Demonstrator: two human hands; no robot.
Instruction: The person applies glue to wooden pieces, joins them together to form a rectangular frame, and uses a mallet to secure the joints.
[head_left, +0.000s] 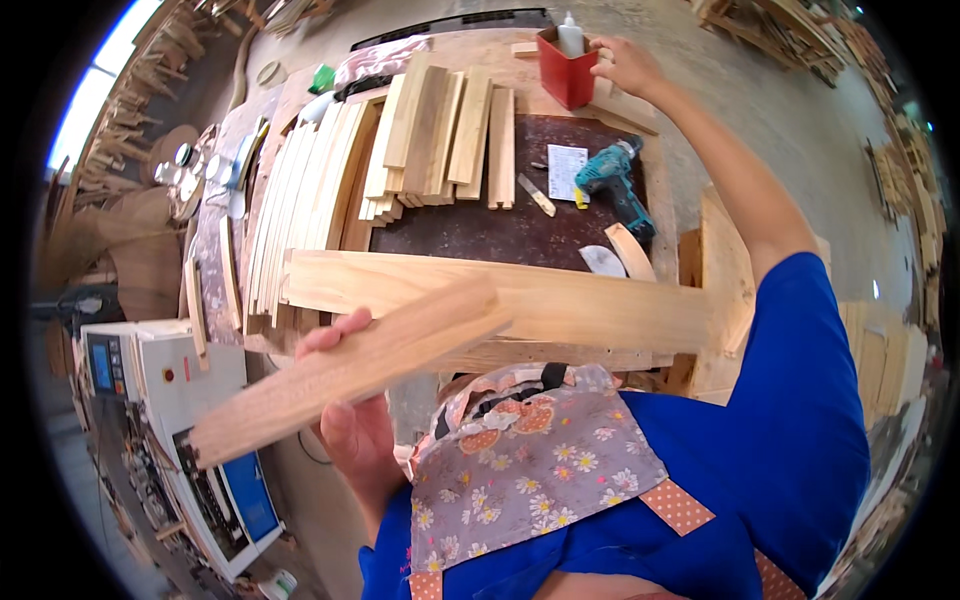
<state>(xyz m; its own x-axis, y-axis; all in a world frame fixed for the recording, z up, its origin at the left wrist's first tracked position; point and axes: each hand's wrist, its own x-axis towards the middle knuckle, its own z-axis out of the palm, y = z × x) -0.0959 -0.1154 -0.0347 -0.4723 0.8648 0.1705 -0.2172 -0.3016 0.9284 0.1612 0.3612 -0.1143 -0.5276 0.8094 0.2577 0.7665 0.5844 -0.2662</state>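
A wooden slat (345,375) with a shallow groove near its far end is held tilted, up close, in my left hand (358,430), its fingers and thumb wrapped round it. My right arm stretches to the back of the workbench, where my right hand (630,70) has its fingers curled at the right rim of a red container (566,75). Something pale shows between those fingers, too small to name. In the container stands a white squeeze bottle (570,38). Under the slat, a long pale board (560,305) lies across the bench's near side.
Stacked wooden strips (430,125) and long slats (310,190) cover the bench's left half. On a dark panel (450,235) lie a teal cordless drill (612,180), a utility knife (537,195) and a paper sheet (567,168). A white machine (170,370) stands at left.
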